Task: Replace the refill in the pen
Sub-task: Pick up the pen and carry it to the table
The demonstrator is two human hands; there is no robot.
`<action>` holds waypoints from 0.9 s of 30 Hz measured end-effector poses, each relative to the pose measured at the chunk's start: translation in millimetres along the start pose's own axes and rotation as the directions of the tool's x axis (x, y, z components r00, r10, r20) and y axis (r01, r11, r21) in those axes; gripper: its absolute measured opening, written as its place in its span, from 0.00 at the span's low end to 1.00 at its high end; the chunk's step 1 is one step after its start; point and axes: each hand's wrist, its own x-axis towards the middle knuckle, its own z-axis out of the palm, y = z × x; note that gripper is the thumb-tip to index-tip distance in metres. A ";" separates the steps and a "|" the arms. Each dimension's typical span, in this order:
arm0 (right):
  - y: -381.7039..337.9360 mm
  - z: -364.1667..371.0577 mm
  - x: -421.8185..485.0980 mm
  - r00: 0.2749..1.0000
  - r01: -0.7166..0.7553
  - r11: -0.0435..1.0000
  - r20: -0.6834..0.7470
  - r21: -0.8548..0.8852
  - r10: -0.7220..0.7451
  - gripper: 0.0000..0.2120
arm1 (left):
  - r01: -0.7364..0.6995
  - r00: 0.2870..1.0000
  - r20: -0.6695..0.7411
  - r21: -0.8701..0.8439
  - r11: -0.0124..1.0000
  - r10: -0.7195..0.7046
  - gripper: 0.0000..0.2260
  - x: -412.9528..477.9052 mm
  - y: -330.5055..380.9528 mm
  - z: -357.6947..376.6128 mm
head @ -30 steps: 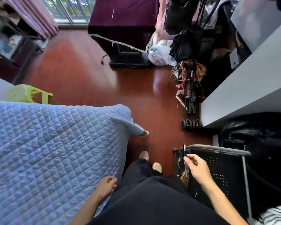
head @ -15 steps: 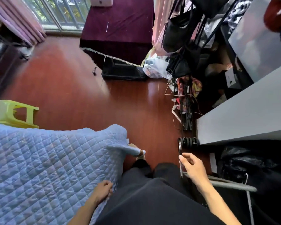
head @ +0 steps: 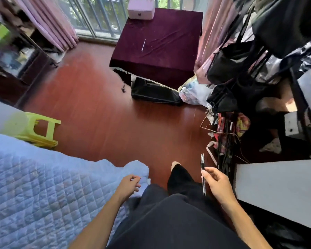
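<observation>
A slim black pen [head: 202,164] stands nearly upright in my right hand [head: 217,182], pinched between thumb and fingers beside my right leg. Its top end pokes above the hand and its lower end reaches down past the palm. My left hand [head: 128,185] hovers just above the corner of the blue quilted bedspread [head: 43,191], fingers loosely curled and holding nothing. A thin white stick, maybe a refill [head: 143,45], lies on the maroon-covered table [head: 158,47] far ahead.
A grey desk edge [head: 276,187] runs close on my right. Clutter of cords, bags and hanging clothes [head: 228,133] fills the right side. A green plastic stool [head: 38,130] lies by the bed. A black case [head: 153,93] sits under the table. Red wood floor [head: 97,108] lies ahead.
My view has risen and tipped up from the black basket toward the room. My right hand lifted the pen out and up beside my leg; my left hand came off the bedspread.
</observation>
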 end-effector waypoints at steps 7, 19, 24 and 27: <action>-90.0 9.5 97.7 0.985 0.079 0.990 0.164 -0.119 -0.059 0.08 | 0.215 0.973 -0.062 -0.090 0.972 -0.221 0.10 -0.2 -4.4 -27.6; -220.8 82.9 241.7 0.972 0.142 0.975 0.212 -0.173 -0.104 0.05 | 0.357 0.927 -0.081 -0.107 0.928 -0.366 0.14 94.2 55.7 -108.0; -270.4 110.7 284.2 0.973 0.165 0.976 0.188 -0.141 -0.137 0.03 | 0.237 0.965 -0.065 -0.212 0.948 -0.255 0.08 162.4 148.5 -166.9; -294.7 123.7 308.3 0.976 0.157 0.980 0.173 -0.122 -0.134 0.03 | 0.137 0.984 -0.077 -0.257 0.957 -0.162 0.06 201.1 207.7 -198.0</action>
